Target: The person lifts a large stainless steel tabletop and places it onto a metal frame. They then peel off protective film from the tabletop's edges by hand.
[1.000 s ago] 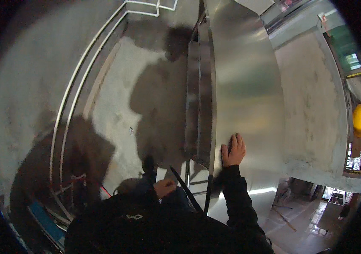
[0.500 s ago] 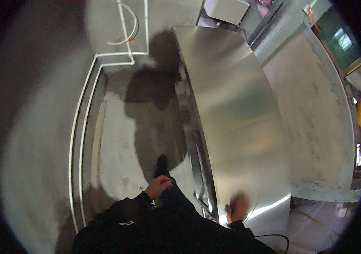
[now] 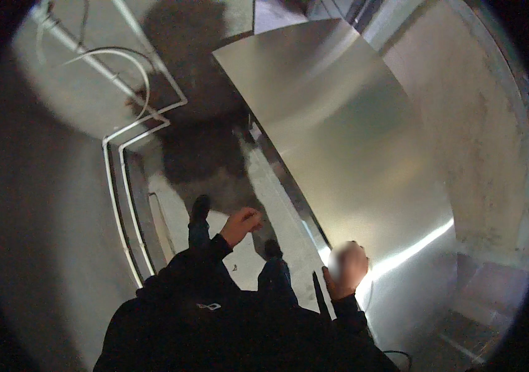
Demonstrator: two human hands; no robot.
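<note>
Over the floor in front of my body, my left hand point(image 3: 240, 227) hangs in the air with its fingers loosely bent and a little apart. Nothing shows in it. At the near left edge of a long shiny metal tabletop point(image 3: 357, 142) is my right hand point(image 3: 350, 270), its thumb apart from the other fingers. A blurred patch covers much of that hand, so I cannot tell its grip or whether it presses on the metal. Just left of it, a narrow dark pointed shape point(image 3: 320, 294) stands out; its kind is unclear.
White pipes point(image 3: 114, 204) run along the grey wall at the left, with a looped white hose point(image 3: 146, 80) further up. A pale wall panel point(image 3: 481, 142) rises right of the table. My shoes point(image 3: 199, 208) stand on the concrete floor. A black cable point(image 3: 401, 354) lies at lower right.
The view has turned and moved along the table. Both hands now sit higher in the picture, the left one further forward. Both feet now show.
</note>
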